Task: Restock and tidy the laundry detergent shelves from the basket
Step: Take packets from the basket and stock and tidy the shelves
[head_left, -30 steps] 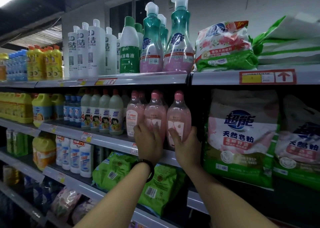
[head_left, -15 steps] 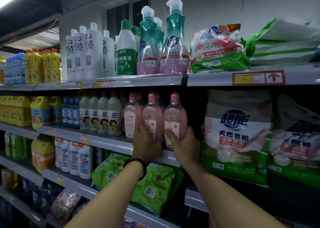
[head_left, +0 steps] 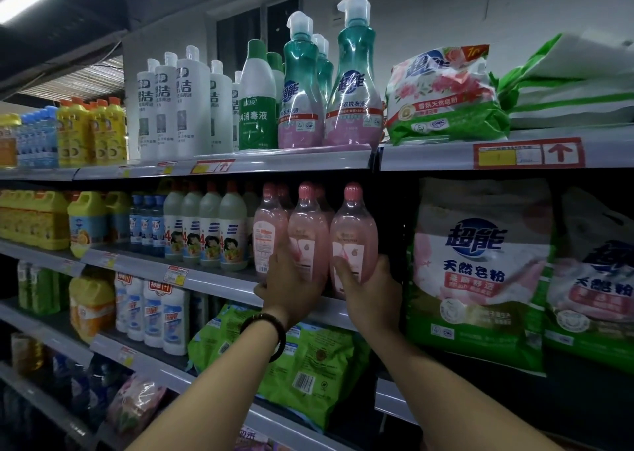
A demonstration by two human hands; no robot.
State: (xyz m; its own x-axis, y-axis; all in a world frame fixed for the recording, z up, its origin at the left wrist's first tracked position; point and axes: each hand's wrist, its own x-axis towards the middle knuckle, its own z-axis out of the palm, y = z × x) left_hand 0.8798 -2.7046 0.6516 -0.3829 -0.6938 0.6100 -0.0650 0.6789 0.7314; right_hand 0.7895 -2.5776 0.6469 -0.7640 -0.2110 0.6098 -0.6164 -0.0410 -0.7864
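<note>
**On the second shelf from the top: pink bottles handled at the front edge**

On this shelf (head_left: 212, 282), three pink detergent bottles stand in the front row, with more pink caps showing behind them. They sit between the white bottles (head_left: 230, 231) on their left and the soap powder bag (head_left: 480, 272) on their right. The basket is not in view.

Risks, as judged from this position:
- Both bottles in hand stand close to the shelf's front lip, and the hands hide their bases. A pull toward the person could bring a base over the edge and drop the bottle.
- Both are held low on the body. A sideways push from there could tilt the tall neck, so that it knocks the left pink bottle (head_left: 269, 231) or the row behind.
- The three bottles touch or nearly touch. Moving one is likely to drag its neighbour and turn its label off-front.

Hands:
- The left hand (head_left: 291, 289) holds the middle pink bottle (head_left: 305, 231). Its fingers are curled over the lower front and its back is toward the camera. How far the fingers reach round the bottle cannot be told.
- The right hand (head_left: 370, 296) grips the right pink bottle (head_left: 353, 231). The thumb lies across the label and the fingers wrap the far side.

Both bottles appear upright.
</note>
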